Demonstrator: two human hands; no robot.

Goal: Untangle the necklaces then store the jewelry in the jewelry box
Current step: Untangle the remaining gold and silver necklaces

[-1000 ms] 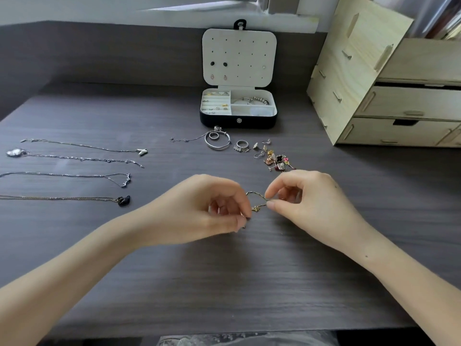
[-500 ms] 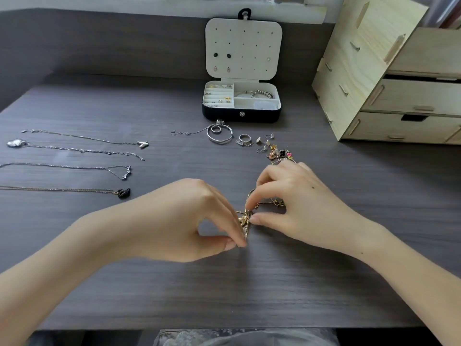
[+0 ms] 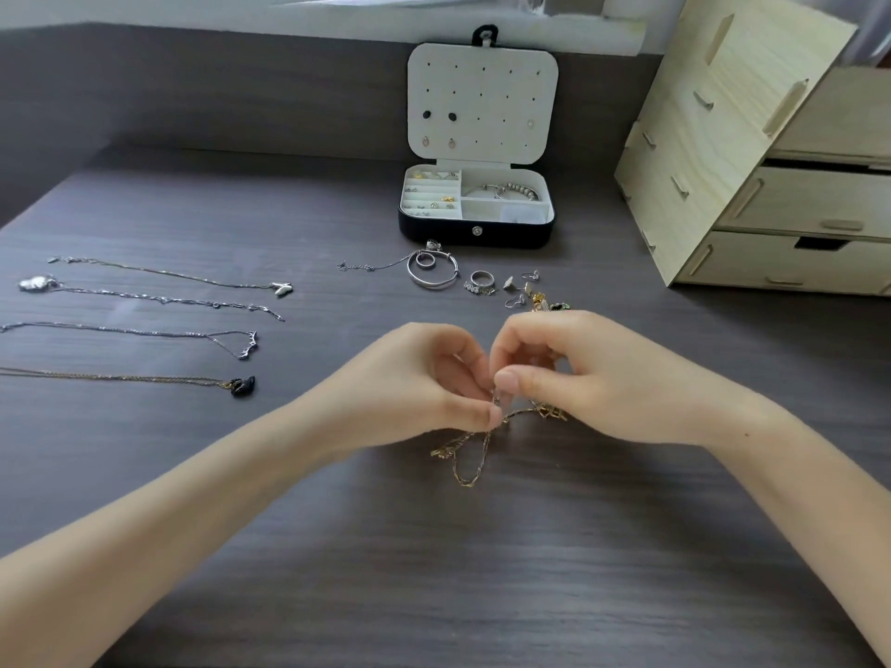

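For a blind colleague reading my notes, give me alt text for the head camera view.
The left hand and right hand pinch a tangled gold chain at a dark table. Four necklaces lie straightened at left; an open jewelry box stands behind loose rings and earrings.

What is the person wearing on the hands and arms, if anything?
Nothing visible. The left hand and right hand carry no rings, and left forearm and right forearm are bare to the frame edge: no sleeves, watch or bracelet. Nails are short, without visible polish.
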